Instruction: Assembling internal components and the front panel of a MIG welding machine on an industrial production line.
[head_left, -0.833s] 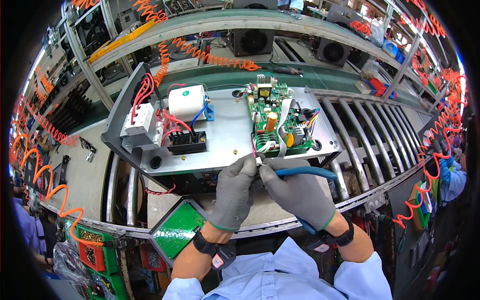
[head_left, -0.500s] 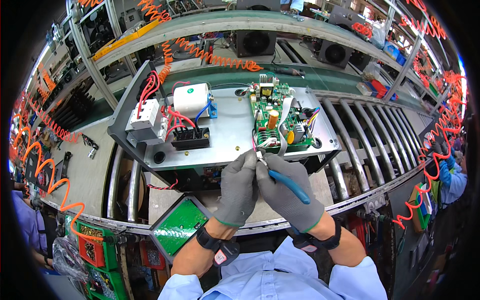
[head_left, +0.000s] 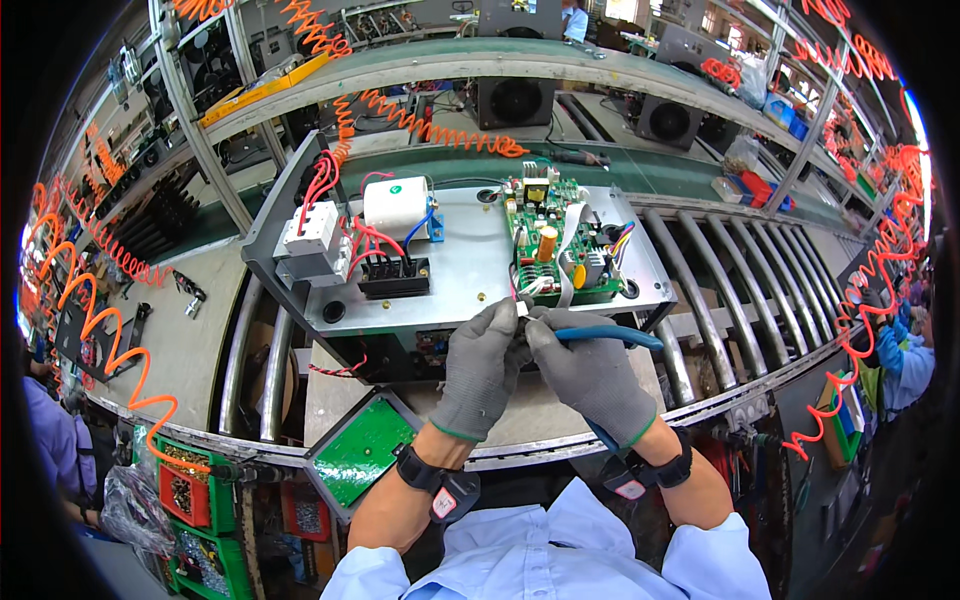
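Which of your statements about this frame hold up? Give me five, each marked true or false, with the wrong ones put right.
1. The left hand and the right hand both wear gray gloves. True.
2. The right hand holds a blue-handled tool. True.
3. The large white cylinder is right of the green circuit board. False: it is to the left of that board.
4. The left hand rests flat on the open metal unit. False: its fingertips are closed at a small white connector, close to the right fingertips.
5. Metal rollers show only right of the unit. False: they show on both sides.
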